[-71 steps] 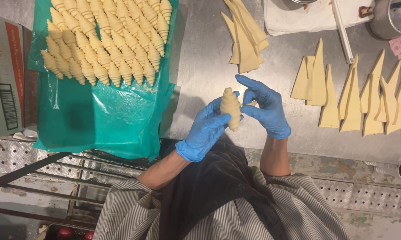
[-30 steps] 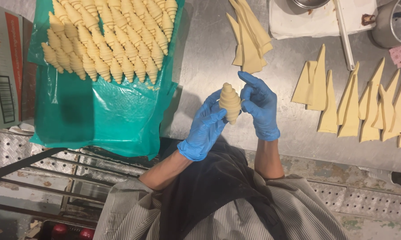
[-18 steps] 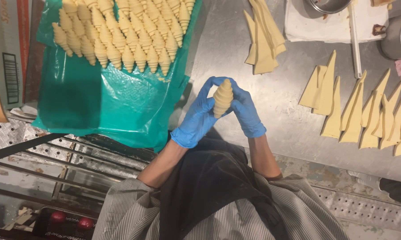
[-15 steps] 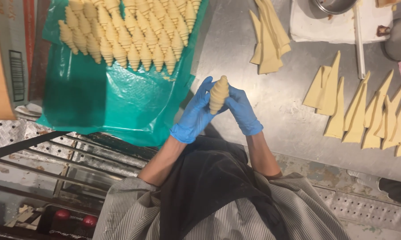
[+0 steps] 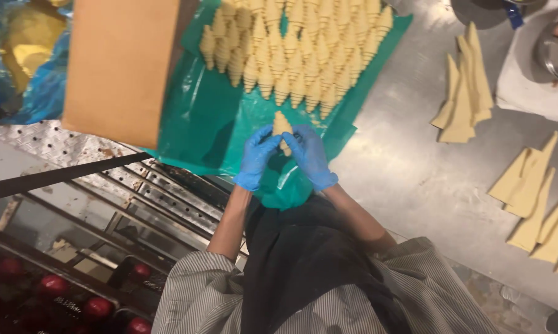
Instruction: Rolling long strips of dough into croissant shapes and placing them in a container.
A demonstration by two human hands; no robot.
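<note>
View: looked straight down from the head camera at one person's two gloved hands over a steel worktable.

Far left of the grip: one tan cardboard sheet lay partly over the green plastic sheet; beyond it was blue plastic with a yellow mass, too blurred to tell what.

Lower left of the grip: a metal rack of bars and perforated plate, with at least five small red round things below it, dim.

Left hand: the left hand, in one blue glove, closed its fingers on the left side of the rolled croissant.

Held thing: one raw rolled croissant, pale yellow, stood nearly upright between the two hands, just above the green sheet; whether its lower tip touched the sheet could not be told.

Right hand: the right hand, also blue-gloved, pressed the croissant's right side, fingers wrapped on it.

Above the grip: shaped croissants lay in about three packed rows on the green sheet, roughly thirty in view; the exact count could not be told, since the rows ran past the frame's top edge.

Right of the grip: one small stack of dough triangles, about four, well apart from the hands.

Far right: a second group of dough triangles, about six, cut off by the frame edge.

Below the grip: the person's bare forearms, striped sleeves and dark apron.
</note>
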